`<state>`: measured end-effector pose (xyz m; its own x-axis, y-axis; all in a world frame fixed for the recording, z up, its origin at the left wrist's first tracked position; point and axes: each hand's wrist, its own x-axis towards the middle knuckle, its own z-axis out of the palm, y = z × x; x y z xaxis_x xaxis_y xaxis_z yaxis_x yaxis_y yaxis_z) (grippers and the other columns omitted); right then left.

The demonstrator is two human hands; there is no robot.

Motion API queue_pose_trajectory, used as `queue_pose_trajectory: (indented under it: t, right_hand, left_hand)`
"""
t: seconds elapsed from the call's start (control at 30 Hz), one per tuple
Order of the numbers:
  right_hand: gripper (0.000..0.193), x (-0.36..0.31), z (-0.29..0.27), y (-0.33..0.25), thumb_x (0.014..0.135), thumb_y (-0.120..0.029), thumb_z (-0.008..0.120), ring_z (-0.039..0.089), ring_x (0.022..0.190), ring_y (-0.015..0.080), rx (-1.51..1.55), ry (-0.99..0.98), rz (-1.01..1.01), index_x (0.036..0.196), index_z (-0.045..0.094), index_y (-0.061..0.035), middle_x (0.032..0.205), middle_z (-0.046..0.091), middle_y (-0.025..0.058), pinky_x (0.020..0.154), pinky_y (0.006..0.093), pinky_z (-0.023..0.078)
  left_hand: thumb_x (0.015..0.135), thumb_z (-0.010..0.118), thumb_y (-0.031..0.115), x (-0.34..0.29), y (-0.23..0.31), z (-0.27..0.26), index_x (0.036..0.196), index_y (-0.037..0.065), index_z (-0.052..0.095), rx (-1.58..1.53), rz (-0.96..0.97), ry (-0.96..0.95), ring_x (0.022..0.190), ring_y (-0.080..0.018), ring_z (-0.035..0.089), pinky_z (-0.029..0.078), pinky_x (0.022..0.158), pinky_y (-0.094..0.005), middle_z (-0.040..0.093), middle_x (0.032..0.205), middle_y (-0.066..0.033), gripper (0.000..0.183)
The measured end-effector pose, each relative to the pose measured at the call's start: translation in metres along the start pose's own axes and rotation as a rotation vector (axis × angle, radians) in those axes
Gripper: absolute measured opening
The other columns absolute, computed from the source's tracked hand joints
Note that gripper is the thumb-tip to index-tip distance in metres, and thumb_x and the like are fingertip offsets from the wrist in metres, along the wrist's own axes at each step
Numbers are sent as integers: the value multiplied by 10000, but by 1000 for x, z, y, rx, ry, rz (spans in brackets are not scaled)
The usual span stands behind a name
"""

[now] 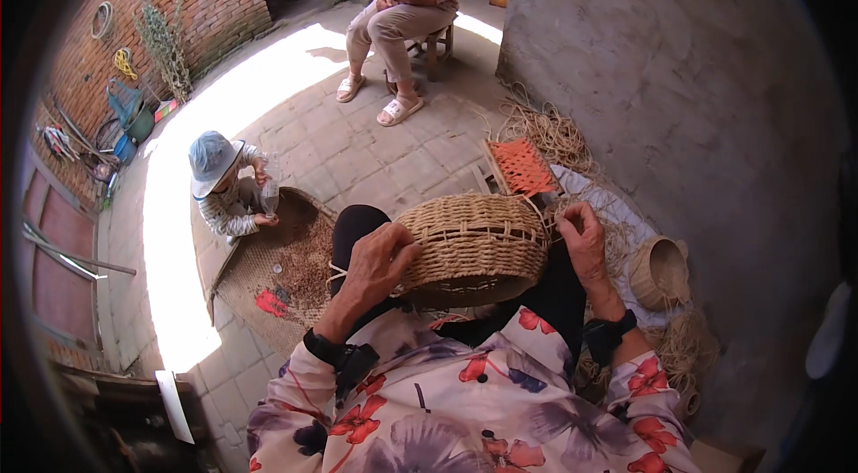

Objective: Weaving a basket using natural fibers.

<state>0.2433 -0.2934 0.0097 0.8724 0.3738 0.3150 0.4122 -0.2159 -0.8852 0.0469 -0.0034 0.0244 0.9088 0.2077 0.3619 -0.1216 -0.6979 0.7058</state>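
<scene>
A straw-coloured woven basket [474, 240] is held up over the lap, between the knees, its rounded wall built from rows of twisted strands and broken by a dark, narrow gap through which uprights are shown. A dark opening is turned toward the wearer's body, and loose ends are left sticking out at the sides. Its nine o'clock side is touched by the left hand [375, 266], whose fingers are bent and pressed together, their tips partly hidden. At three o'clock the right hand [583, 240] is raised just beside the rim, thumb and forefinger brought together; whether a strand is pinched there cannot be told. Taking the basket as the dial's centre, the ground at one o'clock is taken up by an orange-webbed stool [520, 166], with a heap of strands [547, 135] piled behind it. At three o'clock a smaller basket [661, 272] is set near a grey wall [706, 97], by which that side is closed off. At nine o'clock a woven mat [239, 281] is covered with brown bits, and a child [223, 191] in a hat is seen crouched beside it. Toward twelve, a seated person [420, 17] is placed.
</scene>
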Motion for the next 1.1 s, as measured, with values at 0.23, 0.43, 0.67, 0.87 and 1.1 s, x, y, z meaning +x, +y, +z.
queue_pose_trajectory:
  t: [0.23,0.43,0.67,0.87,1.1]
  right_hand:
    - [140,-3,-13,23,907,-152,613,549,690,71,273,160,228,1017,571,-75,873,577,-6,607,218,456]
    - [164,-13,-31,64,891,-129,604,556,681,75,352,209,376,1038,575,-61,863,566,-3,585,219,453]
    - [147,-12,-18,65,883,-161,607,514,691,59,254,169,349,1003,606,-75,832,569,-26,605,202,408]
    - [134,-17,-28,75,890,-160,607,508,671,37,251,164,325,1003,614,-88,810,566,-46,579,176,385]
    - [85,-16,-10,24,912,-100,602,508,641,56,65,153,162,978,620,-50,812,577,-31,571,217,413]
  left_hand:
    - [885,650,134,11,-7,15,879,34,594,76,-85,212,601,-311,614,457,578,-404,589,641,-127,114]
    - [828,691,164,27,6,3,880,101,638,224,15,357,795,-263,617,426,708,-401,621,787,-70,98]
    - [710,729,126,3,25,-8,799,136,676,444,219,181,825,-209,530,350,749,-365,571,836,-21,104]
    - [702,701,123,-1,16,6,790,125,663,463,156,137,781,-211,544,379,719,-364,577,773,-32,96]
    - [820,666,109,-12,9,-20,842,19,637,-3,-185,287,630,-151,596,462,571,-316,631,731,-51,97]
